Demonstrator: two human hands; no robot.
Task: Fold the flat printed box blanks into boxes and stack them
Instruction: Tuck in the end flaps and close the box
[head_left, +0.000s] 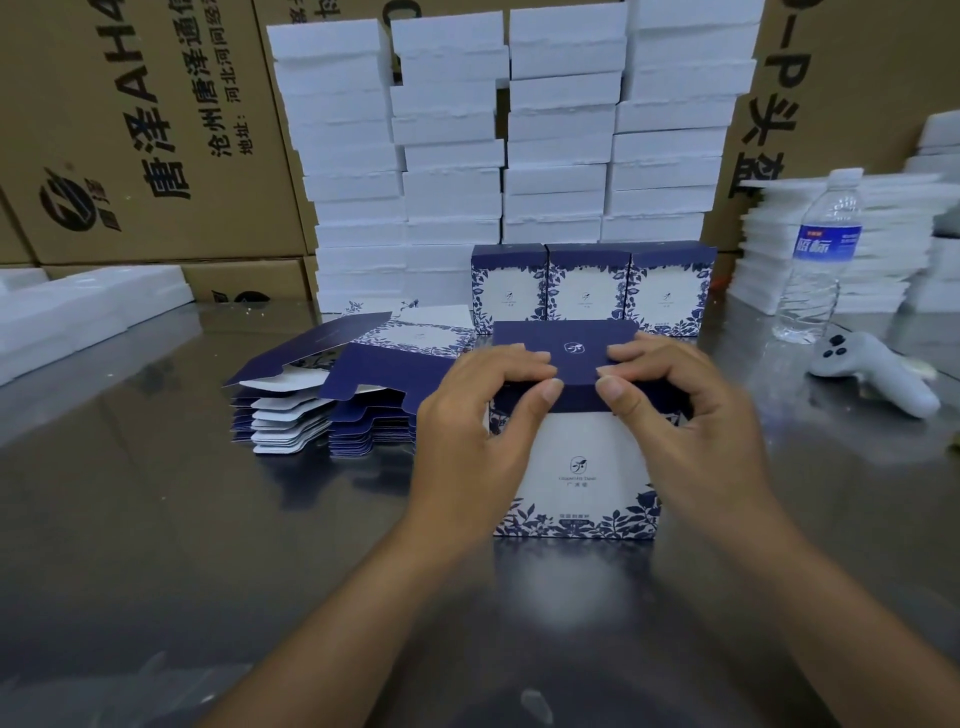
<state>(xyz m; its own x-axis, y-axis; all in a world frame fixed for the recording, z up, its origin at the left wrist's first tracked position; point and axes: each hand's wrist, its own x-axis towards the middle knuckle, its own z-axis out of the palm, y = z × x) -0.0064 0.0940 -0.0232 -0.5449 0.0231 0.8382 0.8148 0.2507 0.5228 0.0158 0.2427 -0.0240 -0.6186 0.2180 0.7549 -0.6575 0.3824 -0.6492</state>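
A printed box (574, 467) stands upright on the steel bench (156, 519), right in front of the person, white face with blue leaves turned toward them. Its navy lid flap (569, 345) lies folded over the top.

The left hand (467, 431) comes in from the left side of the box. Its fingers (524, 359) are curled and lie close together on top of the flap, while the thumb presses the navy front edge from below, so the edge is pinched between them. The right hand (691, 415) mirrors it from the right: fingers (631, 354) bent onto the flap, thumb tip against the front edge, almost meeting the other thumb.

Just behind the box, 3 folded boxes (587, 288) stand side by side in a row. To the left of the box sits a pile of flat blanks (353, 400), navy and white, the top ones partly lifted.

Tall stacks of white foam blocks (457, 156) rise behind the row, with brown cartons (130, 130) beyond. On the right stand a water bottle (821, 260) and, near it, a grey controller (878, 371) lying on the bench.
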